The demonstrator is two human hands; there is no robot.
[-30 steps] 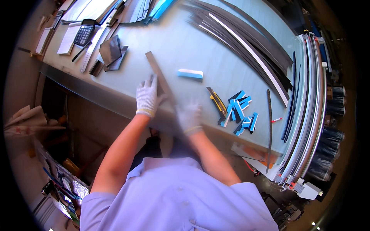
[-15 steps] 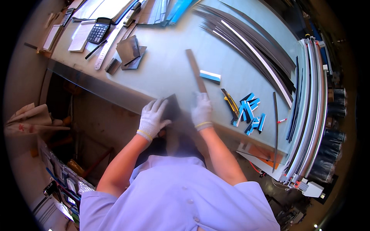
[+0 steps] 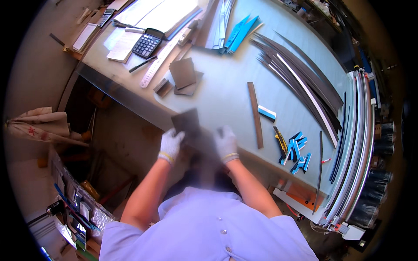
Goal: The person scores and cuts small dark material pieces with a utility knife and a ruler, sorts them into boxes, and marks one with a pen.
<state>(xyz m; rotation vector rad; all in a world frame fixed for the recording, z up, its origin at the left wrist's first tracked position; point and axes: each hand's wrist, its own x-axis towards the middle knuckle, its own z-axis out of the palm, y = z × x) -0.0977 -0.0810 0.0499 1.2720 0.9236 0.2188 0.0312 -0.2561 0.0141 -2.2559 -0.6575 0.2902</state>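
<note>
My left hand [image 3: 171,144], in a white knitted glove, grips the lower edge of a dark grey-brown square piece [image 3: 186,122] at the table's front edge. My right hand [image 3: 226,143], gloved alike, is beside it to the right. Its fingers are smeared by motion, and I cannot tell whether anything is in them. A long brown strip [image 3: 255,115] lies on the table beyond my right hand, apart from it. Two similar square pieces [image 3: 182,73] lie overlapped farther off, beside a small stack of narrow dark pieces [image 3: 163,87].
A white and blue block [image 3: 267,113], a yellow-black utility knife [image 3: 281,142] and several blue-white pieces [image 3: 298,150] lie to the right. Long dark strips [image 3: 300,78] fan out behind. A calculator [image 3: 147,43], a ruler [image 3: 159,65] and papers occupy the far left; metal rails [image 3: 359,148] edge the right.
My right hand has come away from the long brown strip and moved left toward the square piece. My left hand still holds that piece. The whole view has shifted.
</note>
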